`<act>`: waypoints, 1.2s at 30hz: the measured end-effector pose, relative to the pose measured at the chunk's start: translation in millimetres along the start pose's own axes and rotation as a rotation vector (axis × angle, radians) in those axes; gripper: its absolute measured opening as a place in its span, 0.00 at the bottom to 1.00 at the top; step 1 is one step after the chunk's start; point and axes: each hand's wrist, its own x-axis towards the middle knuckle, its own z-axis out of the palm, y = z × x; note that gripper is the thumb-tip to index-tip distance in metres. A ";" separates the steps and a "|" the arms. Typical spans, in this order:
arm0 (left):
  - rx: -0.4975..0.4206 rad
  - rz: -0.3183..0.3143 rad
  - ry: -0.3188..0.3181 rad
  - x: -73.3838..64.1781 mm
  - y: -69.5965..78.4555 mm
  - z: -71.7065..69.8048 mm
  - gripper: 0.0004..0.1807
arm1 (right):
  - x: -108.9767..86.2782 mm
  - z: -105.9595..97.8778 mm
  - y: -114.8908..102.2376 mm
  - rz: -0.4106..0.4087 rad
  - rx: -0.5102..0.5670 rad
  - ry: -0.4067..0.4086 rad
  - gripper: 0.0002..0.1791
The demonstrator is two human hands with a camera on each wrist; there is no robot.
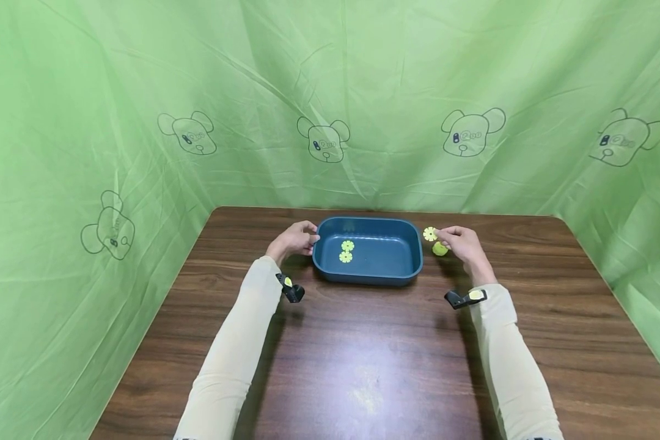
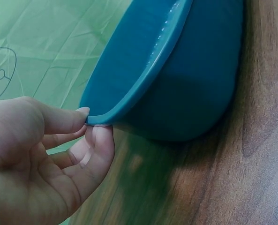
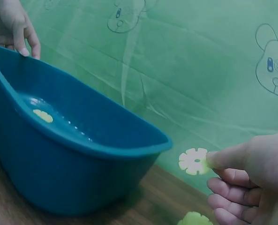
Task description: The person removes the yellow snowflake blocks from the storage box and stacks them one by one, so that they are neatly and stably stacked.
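Observation:
A deep blue rectangular basin (image 1: 367, 279) stands on the wooden table. My left hand (image 1: 298, 238) pinches its left rim between thumb and fingers, as the left wrist view shows. Just off the right end of the basin, my right hand (image 1: 464, 243) pinches a yellow notched plastic disc (image 3: 193, 161) with a small hole in its middle. Below that hand, more yellow discs (image 1: 440, 249) lie together on the table. Inside the basin, toward its left side, two yellow pieces (image 1: 346, 251) show on the floor, one right behind the other.
The dark brown wooden table (image 1: 363, 366) reaches toward me, with a bright glare in front of the basin. Green fabric (image 1: 264, 73) printed with bear heads hangs behind and at both sides. Black cameras (image 1: 465, 299) are strapped to both wrists.

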 end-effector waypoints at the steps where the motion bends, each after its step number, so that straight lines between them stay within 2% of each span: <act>1: 0.001 0.000 0.001 -0.4 0.4 0.2 0.19 | -0.4 -0.9 1.2 0.004 0.002 0.004 0.22; 10: -0.010 -0.007 -0.005 0.0 1.0 0.6 0.20 | -7.6 -9.9 8.9 0.047 -0.031 0.027 0.24; 18: -0.016 -0.014 -0.008 0.1 1.8 0.0 0.20 | -3.9 -14.9 20.2 0.096 -0.058 0.003 0.25; 23: -0.008 -0.013 -0.010 -0.2 1.0 -0.5 0.21 | 0.1 -14.5 26.2 0.120 -0.165 0.022 0.24; 28: -0.008 -0.009 -0.011 -0.9 1.6 -0.1 0.21 | 1.3 -12.2 27.8 0.105 -0.286 0.081 0.22; 36: -0.006 -0.010 -0.009 -0.9 1.5 -0.2 0.22 | -0.4 -10.4 25.0 0.098 -0.336 0.104 0.23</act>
